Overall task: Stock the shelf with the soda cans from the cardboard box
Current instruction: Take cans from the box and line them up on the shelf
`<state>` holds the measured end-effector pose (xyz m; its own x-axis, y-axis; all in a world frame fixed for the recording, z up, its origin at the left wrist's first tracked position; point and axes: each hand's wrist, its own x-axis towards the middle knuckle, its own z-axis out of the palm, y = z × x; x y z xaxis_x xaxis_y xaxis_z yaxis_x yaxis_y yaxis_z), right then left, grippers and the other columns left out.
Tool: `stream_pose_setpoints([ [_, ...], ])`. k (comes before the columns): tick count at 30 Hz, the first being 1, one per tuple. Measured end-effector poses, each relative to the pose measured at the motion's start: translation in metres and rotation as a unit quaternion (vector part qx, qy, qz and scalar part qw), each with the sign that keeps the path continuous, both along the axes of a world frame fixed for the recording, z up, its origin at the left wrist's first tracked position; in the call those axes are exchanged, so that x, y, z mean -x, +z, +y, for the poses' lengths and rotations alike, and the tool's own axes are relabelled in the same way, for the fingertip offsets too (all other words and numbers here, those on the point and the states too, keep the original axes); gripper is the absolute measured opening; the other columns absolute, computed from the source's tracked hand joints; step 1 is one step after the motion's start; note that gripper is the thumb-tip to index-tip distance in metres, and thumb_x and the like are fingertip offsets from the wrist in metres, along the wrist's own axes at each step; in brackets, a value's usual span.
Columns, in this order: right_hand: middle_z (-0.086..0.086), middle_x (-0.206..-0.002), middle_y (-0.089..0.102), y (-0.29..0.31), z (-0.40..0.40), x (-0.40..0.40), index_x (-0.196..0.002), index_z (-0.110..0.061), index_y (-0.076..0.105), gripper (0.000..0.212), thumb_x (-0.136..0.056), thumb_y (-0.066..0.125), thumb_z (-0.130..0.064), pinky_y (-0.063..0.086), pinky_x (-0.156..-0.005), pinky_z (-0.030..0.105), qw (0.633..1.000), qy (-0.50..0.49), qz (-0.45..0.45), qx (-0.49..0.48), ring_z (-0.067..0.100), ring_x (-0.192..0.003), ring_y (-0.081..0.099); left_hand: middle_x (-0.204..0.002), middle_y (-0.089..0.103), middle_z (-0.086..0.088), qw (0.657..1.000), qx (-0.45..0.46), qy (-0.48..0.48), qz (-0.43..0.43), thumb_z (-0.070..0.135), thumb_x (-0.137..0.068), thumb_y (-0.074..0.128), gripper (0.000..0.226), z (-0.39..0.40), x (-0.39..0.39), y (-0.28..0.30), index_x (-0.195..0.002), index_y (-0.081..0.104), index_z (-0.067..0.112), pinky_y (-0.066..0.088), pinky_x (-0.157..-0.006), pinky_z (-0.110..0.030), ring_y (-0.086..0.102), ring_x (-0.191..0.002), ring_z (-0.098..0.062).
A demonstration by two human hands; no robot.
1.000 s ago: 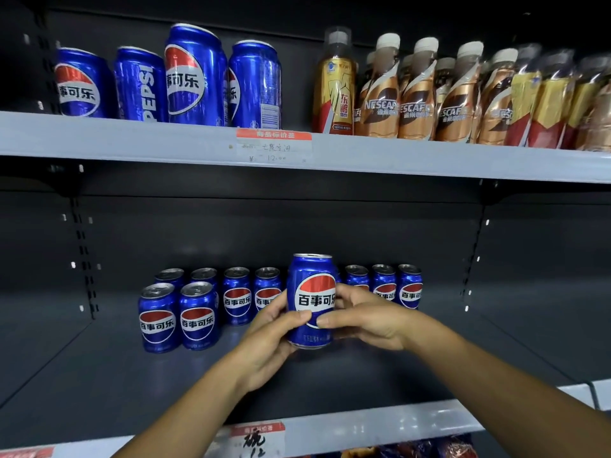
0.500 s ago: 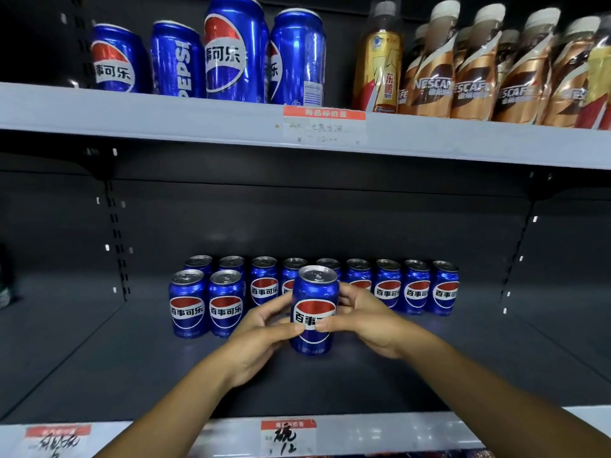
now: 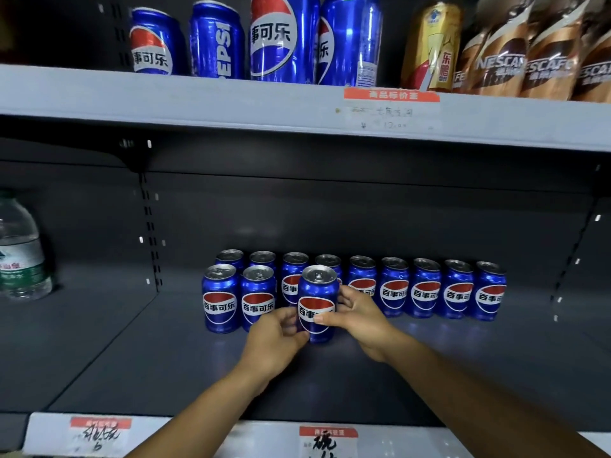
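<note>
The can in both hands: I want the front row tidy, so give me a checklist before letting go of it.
1. Can upright: ok.
2. Logo facing forward: ok, though fingers cover part of it.
3. Left hand and right hand both gripping the can: ok.
4. Base resting on the lower shelf: cannot tell.
5. In line beside the two front-row cans: not ok, it sits slightly nearer the camera.
6. Open shelf space to its right for more cans: ok.

On the upper shelf to your right you see a gold bottle (image 3: 431, 47) beside brown Nescafé bottles (image 3: 542, 57). A clear water bottle (image 3: 20, 249) stands far left, and handwritten price tags (image 3: 328, 441) line the front edge.
</note>
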<state>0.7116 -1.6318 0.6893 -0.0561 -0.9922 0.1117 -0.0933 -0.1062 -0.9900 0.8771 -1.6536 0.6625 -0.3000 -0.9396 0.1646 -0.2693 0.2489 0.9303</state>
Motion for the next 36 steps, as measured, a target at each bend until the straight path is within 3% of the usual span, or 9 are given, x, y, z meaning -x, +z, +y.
stream_pose_setpoints([
  [5,0.000,-0.104,0.069,-0.006,-0.014,-0.010,-0.107,-0.020,0.059,0.042,-0.076,0.072,0.006,0.054,-0.071,0.015,1.000,-0.010,-0.022,-0.013,0.006,-0.093,0.066,-0.090,0.061,0.022,0.996,0.046,0.026,-0.070,0.009,-0.084,0.066,0.033,0.000,-0.003,0.000,-0.103,0.056,0.035,0.046,-0.077,-0.007,0.059,-0.084,0.006],
  [11,0.003,-0.104,0.071,-0.013,-0.028,-0.016,-0.106,-0.021,0.061,0.042,-0.075,0.073,0.004,0.056,-0.077,0.022,0.999,-0.014,-0.021,-0.029,0.013,-0.094,0.068,-0.102,0.068,-0.001,0.991,0.055,0.037,-0.115,0.012,-0.082,0.067,0.034,-0.007,-0.005,-0.006,-0.115,0.062,0.018,0.052,-0.088,-0.029,0.064,-0.092,-0.013],
  [15,0.007,-0.110,0.069,-0.017,-0.036,-0.017,-0.118,-0.011,0.060,0.049,-0.075,0.074,0.005,0.054,-0.088,0.029,0.999,-0.013,-0.013,-0.035,0.018,-0.102,0.066,-0.111,0.065,0.001,0.990,0.058,0.038,-0.123,0.014,-0.083,0.066,0.038,-0.013,-0.007,-0.010,-0.120,0.059,0.019,0.050,-0.092,-0.028,0.061,-0.103,-0.013],
  [24,0.009,-0.113,0.069,-0.026,-0.047,-0.020,-0.117,-0.014,0.059,0.048,-0.077,0.070,0.008,0.051,-0.096,0.037,0.998,0.024,-0.028,-0.051,0.021,-0.106,0.065,-0.121,0.059,0.004,0.987,0.048,0.038,-0.147,0.024,-0.080,0.066,0.044,-0.022,-0.012,-0.022,-0.123,0.056,0.024,0.049,-0.096,-0.031,0.057,-0.111,-0.015],
  [29,0.009,-0.112,0.069,-0.027,-0.048,-0.019,-0.113,-0.018,0.059,0.045,-0.079,0.066,0.010,0.053,-0.091,0.032,0.997,0.038,-0.029,-0.053,0.019,-0.105,0.066,-0.122,0.059,0.002,0.989,0.035,0.028,-0.138,0.033,-0.072,0.062,0.052,-0.025,-0.012,-0.028,-0.123,0.054,0.026,0.050,-0.096,-0.037,0.058,-0.110,-0.015],
  [36,0.006,-0.115,0.068,-0.025,-0.050,-0.016,-0.114,-0.019,0.058,0.046,-0.080,0.065,0.011,0.055,-0.086,0.027,0.998,0.035,-0.029,-0.049,0.016,-0.104,0.066,-0.123,0.054,0.002,0.988,0.045,0.036,-0.140,0.024,-0.080,0.065,0.047,-0.029,-0.008,-0.031,-0.125,0.054,0.023,0.048,-0.098,-0.034,0.056,-0.112,-0.015],
])
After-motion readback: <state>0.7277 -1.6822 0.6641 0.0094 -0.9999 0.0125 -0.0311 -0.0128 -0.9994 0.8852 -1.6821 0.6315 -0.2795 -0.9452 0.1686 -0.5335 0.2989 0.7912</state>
